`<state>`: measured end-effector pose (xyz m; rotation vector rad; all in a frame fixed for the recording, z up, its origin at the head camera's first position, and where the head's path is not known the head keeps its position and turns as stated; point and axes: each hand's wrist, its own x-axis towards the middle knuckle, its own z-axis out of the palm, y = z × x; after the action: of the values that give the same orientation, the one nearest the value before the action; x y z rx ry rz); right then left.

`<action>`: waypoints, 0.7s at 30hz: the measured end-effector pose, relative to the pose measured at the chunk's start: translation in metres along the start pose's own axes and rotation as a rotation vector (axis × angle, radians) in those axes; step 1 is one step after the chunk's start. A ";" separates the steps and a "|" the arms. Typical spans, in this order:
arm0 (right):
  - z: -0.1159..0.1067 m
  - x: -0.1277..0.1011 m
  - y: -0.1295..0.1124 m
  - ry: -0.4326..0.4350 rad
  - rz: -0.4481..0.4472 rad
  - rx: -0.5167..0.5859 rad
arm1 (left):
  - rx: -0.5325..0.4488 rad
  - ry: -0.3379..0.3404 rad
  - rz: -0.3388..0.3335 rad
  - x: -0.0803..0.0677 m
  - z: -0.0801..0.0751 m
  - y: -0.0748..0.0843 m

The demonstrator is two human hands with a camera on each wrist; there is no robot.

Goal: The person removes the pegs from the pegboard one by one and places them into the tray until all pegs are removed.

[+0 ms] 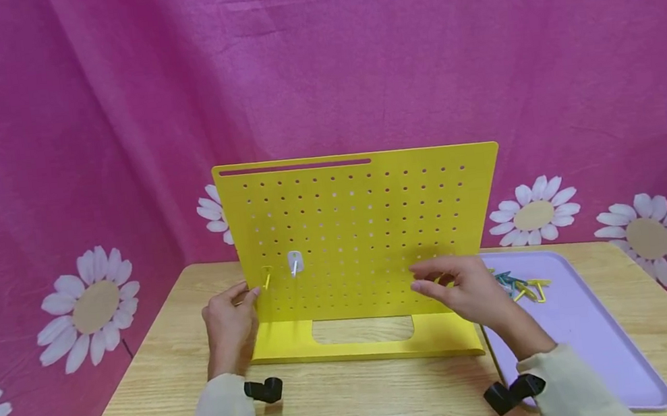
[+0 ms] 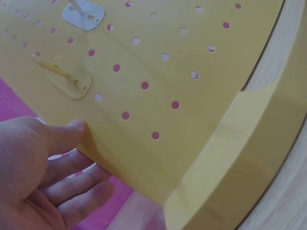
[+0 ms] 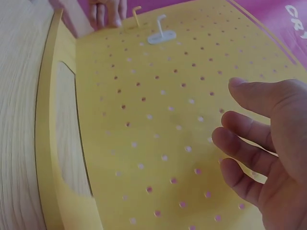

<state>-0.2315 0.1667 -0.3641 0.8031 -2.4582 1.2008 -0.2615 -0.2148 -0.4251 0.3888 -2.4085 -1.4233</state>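
A yellow pegboard [image 1: 341,200] stands upright on its foot on the wooden table. At its left edge my left hand [image 1: 229,320] holds on, the thumb [image 2: 67,136] on the front face and the fingers passing behind the edge. Close to that thumb a yellow hook [image 2: 72,79] sits in the board. A white hook [image 1: 294,262] is mounted just right of it and slightly higher. My right hand [image 1: 460,286] hovers in front of the board's lower right part, fingers loosely bent, with nothing between thumb and fingertips.
To the right, a lilac tray [image 1: 592,350] lies on the table [image 1: 342,404]. Several green and yellow hooks [image 1: 525,288] are heaped near its back left, partly hidden by the right hand. A pink cloth [image 1: 343,64] with white flowers hangs behind.
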 end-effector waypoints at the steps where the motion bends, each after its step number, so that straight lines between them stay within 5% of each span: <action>1: 0.002 0.002 -0.001 -0.009 0.002 0.003 | -0.002 0.001 0.003 0.000 0.000 0.000; 21: 0.060 0.040 -0.022 -0.070 -0.016 0.119 | 0.001 -0.002 -0.010 0.001 0.000 0.001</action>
<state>-0.2512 0.0943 -0.3673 0.9099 -2.4487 1.3449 -0.2626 -0.2152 -0.4241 0.3996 -2.4120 -1.4278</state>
